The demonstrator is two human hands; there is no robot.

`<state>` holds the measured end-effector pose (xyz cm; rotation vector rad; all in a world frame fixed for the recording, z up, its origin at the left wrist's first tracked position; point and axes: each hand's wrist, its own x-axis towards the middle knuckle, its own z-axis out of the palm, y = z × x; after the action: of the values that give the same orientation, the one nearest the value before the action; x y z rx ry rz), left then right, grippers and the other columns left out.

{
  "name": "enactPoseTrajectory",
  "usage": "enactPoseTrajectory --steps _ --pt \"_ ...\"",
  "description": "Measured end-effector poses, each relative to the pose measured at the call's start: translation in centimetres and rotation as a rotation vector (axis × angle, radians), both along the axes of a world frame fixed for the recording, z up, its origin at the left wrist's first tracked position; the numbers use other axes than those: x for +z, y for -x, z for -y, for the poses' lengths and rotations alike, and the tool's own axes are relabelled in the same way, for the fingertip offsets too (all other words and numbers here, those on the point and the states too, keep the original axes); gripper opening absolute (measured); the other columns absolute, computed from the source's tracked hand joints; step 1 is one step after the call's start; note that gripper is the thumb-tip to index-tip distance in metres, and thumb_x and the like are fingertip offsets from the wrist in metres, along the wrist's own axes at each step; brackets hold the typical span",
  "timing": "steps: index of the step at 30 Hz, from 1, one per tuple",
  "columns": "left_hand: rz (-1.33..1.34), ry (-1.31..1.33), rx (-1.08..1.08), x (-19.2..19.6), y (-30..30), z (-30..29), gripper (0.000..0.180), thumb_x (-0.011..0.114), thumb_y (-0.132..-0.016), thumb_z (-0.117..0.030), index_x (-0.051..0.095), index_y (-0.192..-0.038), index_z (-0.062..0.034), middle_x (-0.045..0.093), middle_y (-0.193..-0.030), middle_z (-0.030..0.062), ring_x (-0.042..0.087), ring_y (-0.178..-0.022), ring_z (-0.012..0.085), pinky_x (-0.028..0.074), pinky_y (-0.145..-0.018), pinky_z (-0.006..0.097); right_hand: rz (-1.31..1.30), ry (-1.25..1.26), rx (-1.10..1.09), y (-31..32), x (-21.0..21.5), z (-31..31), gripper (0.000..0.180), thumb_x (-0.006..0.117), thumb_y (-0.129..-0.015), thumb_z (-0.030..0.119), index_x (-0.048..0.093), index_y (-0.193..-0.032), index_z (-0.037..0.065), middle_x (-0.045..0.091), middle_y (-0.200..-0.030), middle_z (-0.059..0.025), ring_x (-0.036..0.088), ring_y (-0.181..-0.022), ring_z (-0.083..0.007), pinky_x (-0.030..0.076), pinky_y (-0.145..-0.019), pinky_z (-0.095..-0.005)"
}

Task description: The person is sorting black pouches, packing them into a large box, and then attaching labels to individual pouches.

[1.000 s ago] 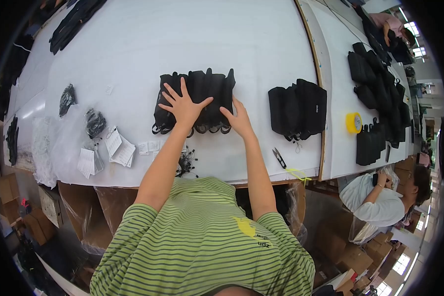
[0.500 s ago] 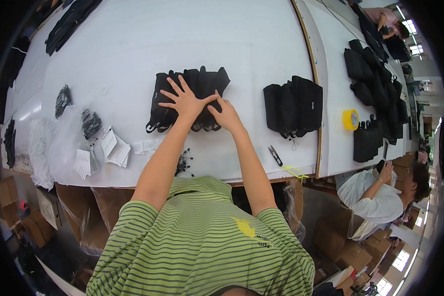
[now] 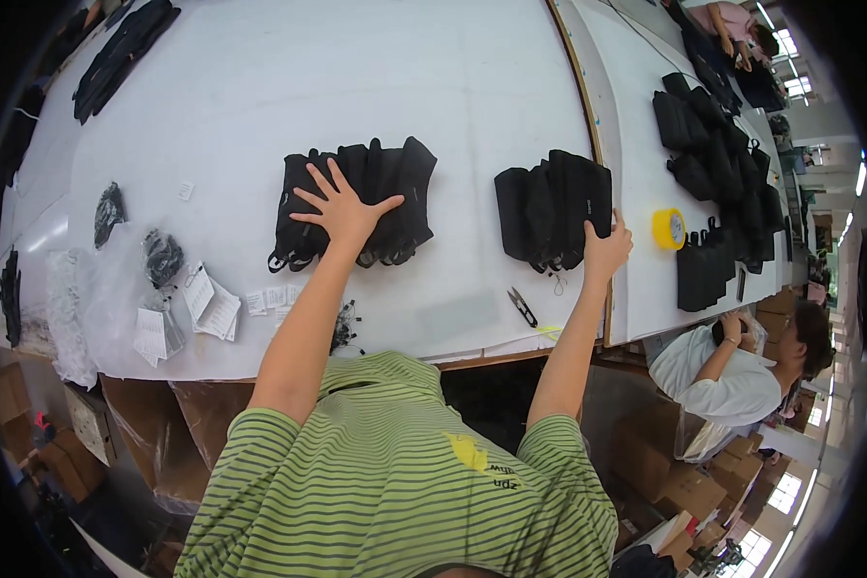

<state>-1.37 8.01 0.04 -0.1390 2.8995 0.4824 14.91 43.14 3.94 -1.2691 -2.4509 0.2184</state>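
Observation:
My left hand (image 3: 344, 214) lies flat with fingers spread wide on a row of black fabric pouches (image 3: 409, 197), which have small loops along their near edge. To the right, a second, smaller bundle of black pouches (image 3: 539, 217) rests on the white table. My right hand (image 3: 607, 250) is at that bundle's near right corner, with the thumb on the front fabric and the fingers round the right edge. Thread snips (image 3: 522, 306) lie on the table just left of my right forearm.
White hang tags (image 3: 212, 303), clear plastic bags (image 3: 101, 303) and black strings (image 3: 345, 328) lie on the left and near side. Past a wooden strip (image 3: 586, 91) are a yellow tape roll (image 3: 669, 229) and many black pouches (image 3: 713, 154). A co-worker in white (image 3: 718, 371) sits at right.
My right hand has left the middle row of pouches and moved right to the smaller bundle. My left hand stays spread on the row. The view has shifted slightly.

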Motion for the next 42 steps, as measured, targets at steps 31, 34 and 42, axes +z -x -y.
enactPoseTrajectory --steps 31,34,42 --pt "-0.085 0.019 -0.013 -0.6 -0.4 -0.4 0.136 0.065 -0.05 -0.081 0.009 -0.148 -0.0059 -0.002 -0.153 0.0221 -0.002 -0.132 0.0594 0.001 -0.092 0.079 -0.019 0.628 0.201 11.1 -7.0 21.4 0.05 0.05 -0.09 0.042 0.05 -0.13 0.013 0.057 -0.116 -0.0162 0.053 -0.107 -0.0364 0.044 -0.088 -0.0463" --pt "-0.057 0.018 -0.011 -0.6 -0.3 0.0 0.135 0.066 -0.051 -0.081 0.008 -0.148 -0.0058 -0.002 -0.153 0.0218 -0.002 -0.132 0.0595 0.001 -0.092 0.079 -0.248 0.169 0.277 9.2 -6.1 17.5 0.048 0.062 -0.081 0.032 0.053 -0.126 0.016 0.055 -0.115 -0.0127 0.049 -0.107 -0.0322 0.04 -0.088 -0.0446" --pt "-0.064 0.012 -0.03 -0.4 -0.5 -0.4 0.134 0.065 -0.052 -0.08 0.007 -0.148 -0.0063 -0.004 -0.153 0.0217 -0.002 -0.132 0.0591 0.001 -0.093 0.079 0.099 -0.117 0.22 4.2 -3.7 8.5 0.061 0.071 -0.069 0.015 0.05 -0.127 0.022 0.05 -0.097 -0.0091 0.052 -0.094 -0.0296 0.044 -0.082 -0.0429"
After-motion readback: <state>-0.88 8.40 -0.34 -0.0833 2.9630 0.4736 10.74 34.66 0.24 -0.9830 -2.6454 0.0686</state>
